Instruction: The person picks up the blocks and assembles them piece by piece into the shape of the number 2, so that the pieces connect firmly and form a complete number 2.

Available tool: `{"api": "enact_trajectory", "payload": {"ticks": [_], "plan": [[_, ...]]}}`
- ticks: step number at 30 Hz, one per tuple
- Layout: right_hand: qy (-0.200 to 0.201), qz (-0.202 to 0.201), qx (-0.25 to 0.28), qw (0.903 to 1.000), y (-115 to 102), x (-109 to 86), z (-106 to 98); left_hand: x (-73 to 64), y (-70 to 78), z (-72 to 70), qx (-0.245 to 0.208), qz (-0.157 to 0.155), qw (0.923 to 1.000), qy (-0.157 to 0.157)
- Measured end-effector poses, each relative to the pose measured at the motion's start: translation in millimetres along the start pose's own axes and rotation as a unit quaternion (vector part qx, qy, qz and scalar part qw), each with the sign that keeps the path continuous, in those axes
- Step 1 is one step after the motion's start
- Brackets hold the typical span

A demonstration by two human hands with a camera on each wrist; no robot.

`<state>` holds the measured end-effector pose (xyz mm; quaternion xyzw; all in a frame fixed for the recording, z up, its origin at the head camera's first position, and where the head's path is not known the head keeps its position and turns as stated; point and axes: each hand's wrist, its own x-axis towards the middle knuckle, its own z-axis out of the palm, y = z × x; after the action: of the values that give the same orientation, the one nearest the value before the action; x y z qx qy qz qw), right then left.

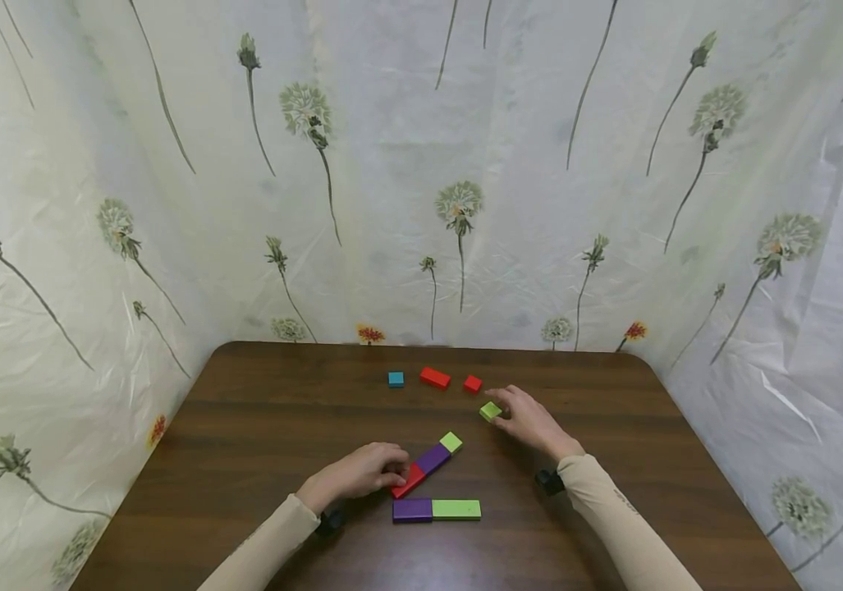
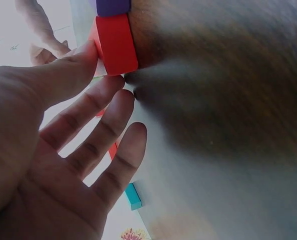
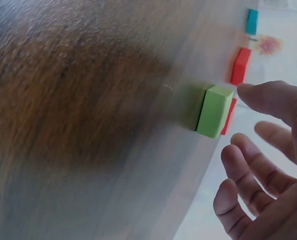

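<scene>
My left hand is at the lower-left end of a slanting row of blocks: a red block, a purple block and a small green block. It pinches the red block; its thumb lies against the block in the left wrist view, with the index finger mostly hidden. My right hand hovers beside a loose small green block. In the right wrist view, its thumb is near that green block, and its fingers are spread and loosely bent, holding nothing.
Nearer me, a purple block and a long green block lie end to end. Toward the far edge of the wooden table are a blue block, a longer red block and a small red block. A flowered curtain surrounds the table.
</scene>
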<state>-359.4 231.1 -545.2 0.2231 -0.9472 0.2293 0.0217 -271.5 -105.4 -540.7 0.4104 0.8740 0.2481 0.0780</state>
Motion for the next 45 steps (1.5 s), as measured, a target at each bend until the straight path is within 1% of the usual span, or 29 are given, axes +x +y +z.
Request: {"api": "enact_trajectory", "payload": {"ticks": [5,12,19,28,39,45], "plan": [[0.006,0.012,-0.005,0.9999,0.4,1.0,1.0,0.1,-0.2,0.0,0.009,0.007,0.9999,0.004],[0.013,0.023,-0.008,0.9996,0.3,0.4,3.2,-0.1,-0.1,0.1,0.005,-0.001,1.0,0.0],[0.014,0.027,-0.023,0.9993,-0.2,-0.2,6.0,-0.8,-1.0,2.7,0.011,0.013,0.9998,0.008],[0.023,0.031,-0.031,0.9988,2.0,1.0,11.1,-0.3,-0.4,2.0,0.007,0.001,1.0,0.002],[0.024,0.035,-0.033,0.9985,1.5,-0.1,12.8,-0.9,0.0,2.3,0.005,-0.002,1.0,-0.004],[0.024,0.038,-0.034,0.9984,1.6,0.8,13.5,-0.1,-0.7,1.9,0.008,-0.002,1.0,-0.001]]}}
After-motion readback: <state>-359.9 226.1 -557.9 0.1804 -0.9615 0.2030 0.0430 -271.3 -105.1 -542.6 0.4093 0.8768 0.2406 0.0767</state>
